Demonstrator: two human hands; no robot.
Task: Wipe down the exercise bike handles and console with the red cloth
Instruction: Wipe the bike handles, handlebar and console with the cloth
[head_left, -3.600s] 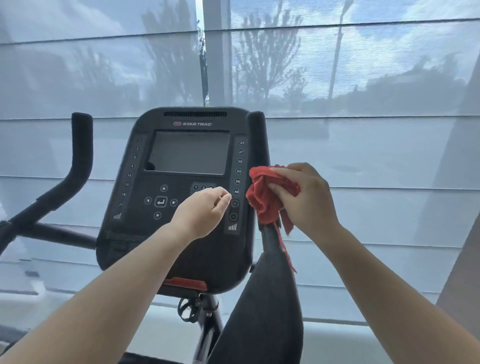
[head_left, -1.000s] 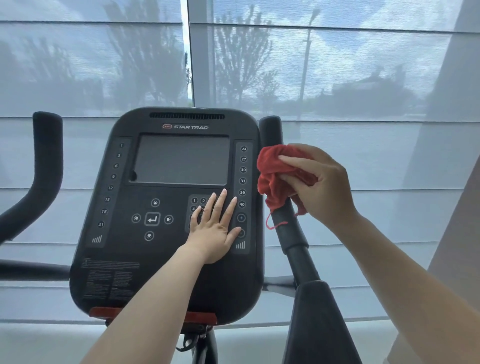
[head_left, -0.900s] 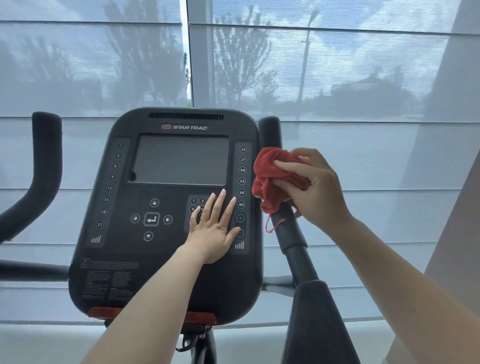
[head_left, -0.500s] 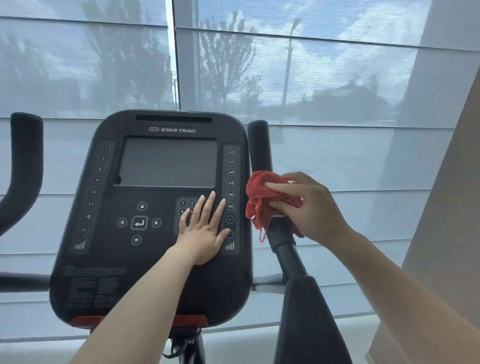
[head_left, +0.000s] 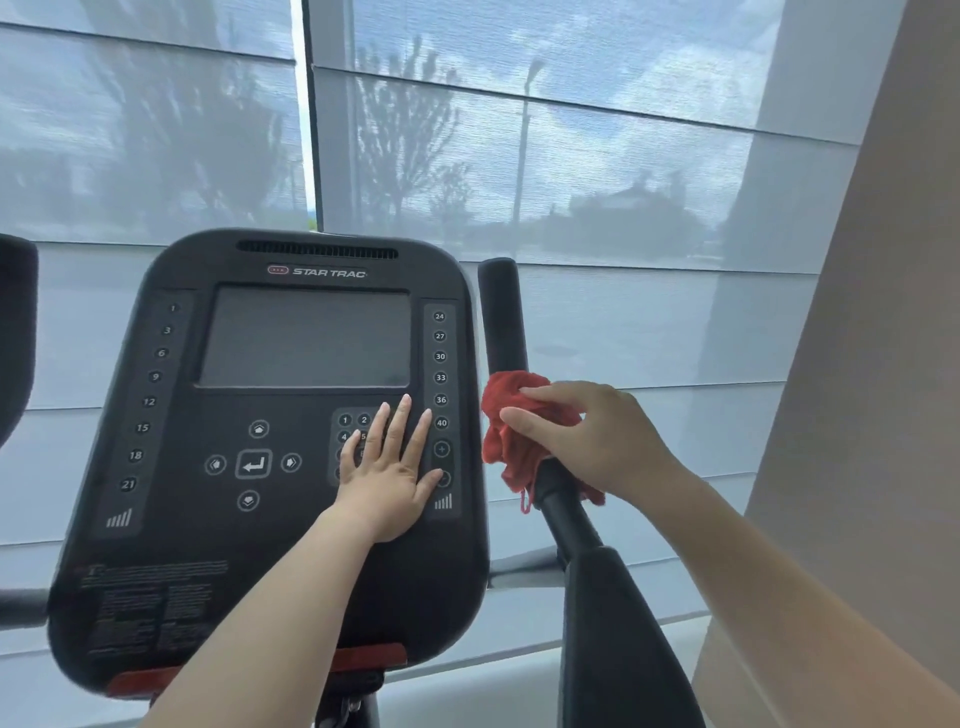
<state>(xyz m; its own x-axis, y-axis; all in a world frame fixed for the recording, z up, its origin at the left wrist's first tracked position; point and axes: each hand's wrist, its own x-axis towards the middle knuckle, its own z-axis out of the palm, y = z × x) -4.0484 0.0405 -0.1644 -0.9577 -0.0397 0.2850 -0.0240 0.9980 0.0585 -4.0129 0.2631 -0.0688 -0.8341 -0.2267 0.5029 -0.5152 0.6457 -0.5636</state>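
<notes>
Since a second ago, the crumpled red cloth (head_left: 519, 431) has slid down the right black padded handle (head_left: 501, 317). It now sits at the lower end of the padding, and more bare grip shows above it. The right hand (head_left: 592, 441) has come down with it, fingers and thumb curled round the cloth and clamping it against the handle. The left hand (head_left: 395, 467) has stayed flat on the black plastic console (head_left: 291, 545), its fingers straight and spread over the number keypad, gripping nothing.

There is one cloth, one console with one dark grey screen (head_left: 306, 338), and two handles. The left black padded handle (head_left: 15, 338) is now cut off by the left edge, where earlier it showed in full. A red plastic tab (head_left: 369, 657) sits at the console's near edge.

Beyond the bike, sheer grey blinds (head_left: 571, 156) cover tall windows, with trees, a lamp post and cloudy sky showing faintly through them. A beige wall (head_left: 857, 364) rises on the right.
</notes>
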